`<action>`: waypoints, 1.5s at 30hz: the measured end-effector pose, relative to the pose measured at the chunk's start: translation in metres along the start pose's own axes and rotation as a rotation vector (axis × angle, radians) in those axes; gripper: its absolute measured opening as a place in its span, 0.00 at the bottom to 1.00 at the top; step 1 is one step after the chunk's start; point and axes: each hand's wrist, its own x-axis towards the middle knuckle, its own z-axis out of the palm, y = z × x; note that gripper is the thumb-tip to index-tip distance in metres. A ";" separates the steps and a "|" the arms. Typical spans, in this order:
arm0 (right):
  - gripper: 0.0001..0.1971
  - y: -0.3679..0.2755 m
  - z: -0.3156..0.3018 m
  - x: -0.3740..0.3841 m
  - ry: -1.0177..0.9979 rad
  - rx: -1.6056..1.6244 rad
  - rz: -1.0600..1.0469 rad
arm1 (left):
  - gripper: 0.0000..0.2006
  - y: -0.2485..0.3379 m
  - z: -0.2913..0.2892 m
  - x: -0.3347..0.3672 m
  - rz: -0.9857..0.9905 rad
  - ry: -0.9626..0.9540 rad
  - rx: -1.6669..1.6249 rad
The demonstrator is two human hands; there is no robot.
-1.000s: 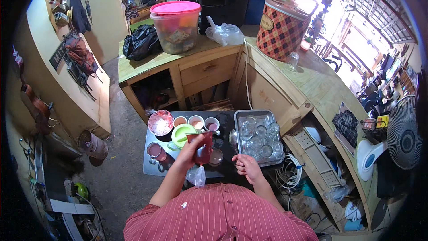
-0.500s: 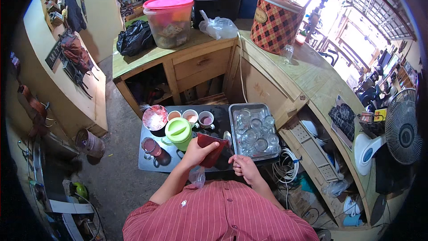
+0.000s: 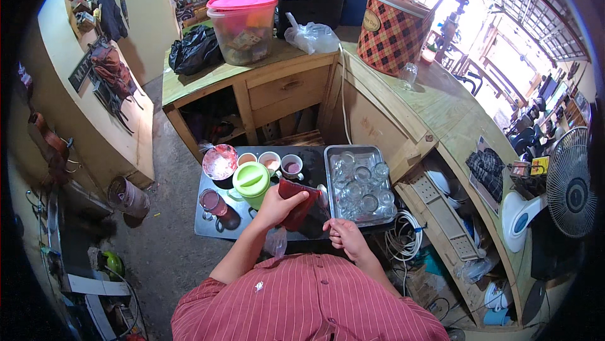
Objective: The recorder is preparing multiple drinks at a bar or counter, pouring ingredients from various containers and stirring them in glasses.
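Observation:
My left hand is closed around a dark red plastic packet; a clear plastic tail hangs below that wrist. My right hand grips the thin handle of a metal spoon, whose bowl points up beside the packet's right edge. Left of the packet stands a green lidded pitcher. Behind it are a red-and-white bowl with pale contents and several white cups, among them a cup with purplish contents. A glass mug of reddish-brown liquid stands at the table's left.
A metal tray of clear glasses sits on the dark low table's right side. On the wooden counter behind are a pink-lidded tub and a plaid cooler jug. Coiled white cable lies right of the table; a fan stands far right.
The packet and my left hand have shifted slightly, the packet turning a little more upright. My right hand with the spoon stays nearly in place. The whole view has moved slightly.

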 end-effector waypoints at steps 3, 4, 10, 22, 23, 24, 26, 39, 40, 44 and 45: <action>0.13 -0.003 0.004 -0.003 0.016 -0.014 0.013 | 0.13 -0.002 0.000 0.003 0.004 0.024 0.009; 0.13 -0.003 0.003 -0.004 0.014 -0.014 0.013 | 0.13 -0.004 -0.001 0.004 0.012 0.034 0.015; 0.15 -0.003 -0.003 -0.006 0.004 0.060 0.015 | 0.13 0.006 0.001 0.003 0.000 0.025 0.028; 0.15 0.000 -0.007 -0.005 -0.018 0.097 0.021 | 0.14 -0.014 0.005 0.009 0.015 -0.020 0.044; 0.15 0.001 -0.008 -0.005 -0.018 0.102 0.026 | 0.14 -0.014 0.005 0.011 0.049 0.005 0.051; 0.15 0.001 -0.009 -0.005 -0.017 0.107 0.031 | 0.14 -0.012 0.004 0.010 0.049 0.004 0.051; 0.15 0.002 -0.010 -0.004 0.000 0.130 0.035 | 0.14 -0.005 0.003 0.006 0.026 0.033 0.057; 0.15 0.004 -0.008 -0.002 -0.004 0.188 0.065 | 0.14 -0.017 0.004 0.007 0.012 -0.015 0.087; 0.15 0.005 -0.009 -0.001 -0.004 0.188 0.065 | 0.14 -0.017 0.003 0.007 0.023 0.005 0.095; 0.15 0.007 -0.014 0.002 0.004 0.219 0.060 | 0.15 -0.009 0.004 0.002 0.009 -0.033 0.052; 0.15 0.007 -0.014 0.002 -0.005 0.233 0.059 | 0.15 -0.010 0.005 0.001 0.009 -0.032 0.052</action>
